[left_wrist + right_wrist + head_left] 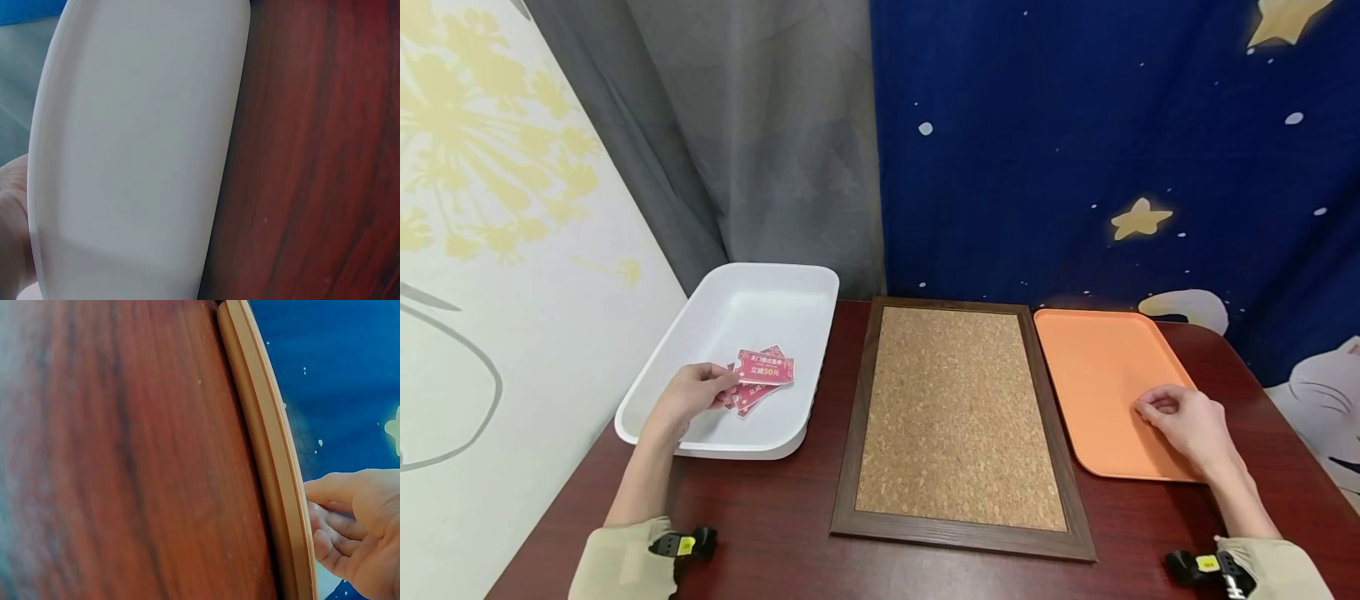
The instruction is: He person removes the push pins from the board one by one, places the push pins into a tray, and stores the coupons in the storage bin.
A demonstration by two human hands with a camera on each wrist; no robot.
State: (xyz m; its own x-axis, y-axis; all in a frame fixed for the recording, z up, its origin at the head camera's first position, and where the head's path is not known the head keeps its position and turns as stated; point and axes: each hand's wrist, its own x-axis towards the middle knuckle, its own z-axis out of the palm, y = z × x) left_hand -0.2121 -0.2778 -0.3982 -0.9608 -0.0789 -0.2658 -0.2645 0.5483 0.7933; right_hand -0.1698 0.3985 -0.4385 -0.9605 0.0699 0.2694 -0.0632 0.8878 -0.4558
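My left hand [694, 393] reaches over the near-left rim of a white plastic tub [745, 287] and pinches the left edge of a red printed coupon [765, 367]. Under that coupon fan out other red coupons [757, 394]. On the opposite side, my right hand [1187, 421] is low over an orange tray [1108, 367], thumb and forefinger close together. No object shows in its fingers, which look loosely curled in the right wrist view. The tub's wall [137, 137] covers most of my left hand in the left wrist view.
A cork board [958, 408] in a brown wooden frame lies between the tub and the orange tray on the dark red wooden table [760, 525]. Behind the table hang a grey curtain [790, 142] and a blue starry one [1030, 167]. A white wall [490, 292] bounds the left.
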